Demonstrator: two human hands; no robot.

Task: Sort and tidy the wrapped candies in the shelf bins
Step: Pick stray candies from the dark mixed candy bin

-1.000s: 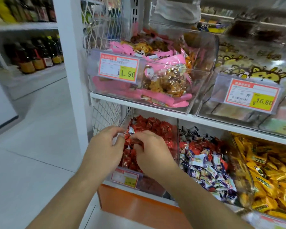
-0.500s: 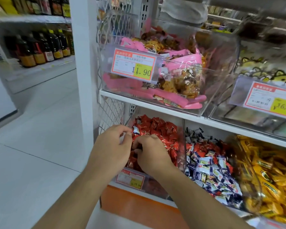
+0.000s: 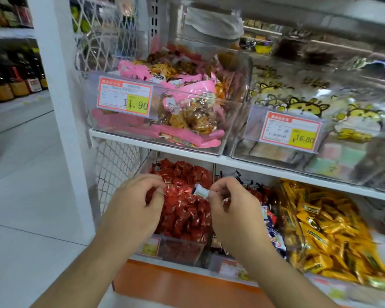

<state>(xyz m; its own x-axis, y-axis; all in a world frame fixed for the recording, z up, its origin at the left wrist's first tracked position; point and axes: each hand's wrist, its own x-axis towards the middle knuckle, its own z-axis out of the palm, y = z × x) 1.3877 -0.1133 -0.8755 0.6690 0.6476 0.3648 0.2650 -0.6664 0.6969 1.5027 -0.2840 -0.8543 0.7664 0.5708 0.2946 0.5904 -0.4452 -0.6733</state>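
Two hands over clear plastic bin [image 3: 182, 252] of crinkly red foil candies [image 3: 187, 210], lower shelf. Right hand [image 3: 233, 210]: fingertips pinch small white-blue wrapped candy [image 3: 201, 192] just above red pile. Left hand [image 3: 136, 203]: fingers curled; pinching red wrapper at pile's left edge or not, cannot tell. Adjacent bin's blue/white candies [image 3: 273, 236] partly hidden behind right wrist; yellow candies [image 3: 327, 230] blurred.

The price tag [image 3: 125, 98] on the clear bin of pink-wrapped snacks [image 3: 165, 112] reads "1.90" on its yellow patch. The price tag [image 3: 290, 131] on the neighbouring bin [image 3: 320, 130] reads "16.80". Their smaller print is too blurred to read.
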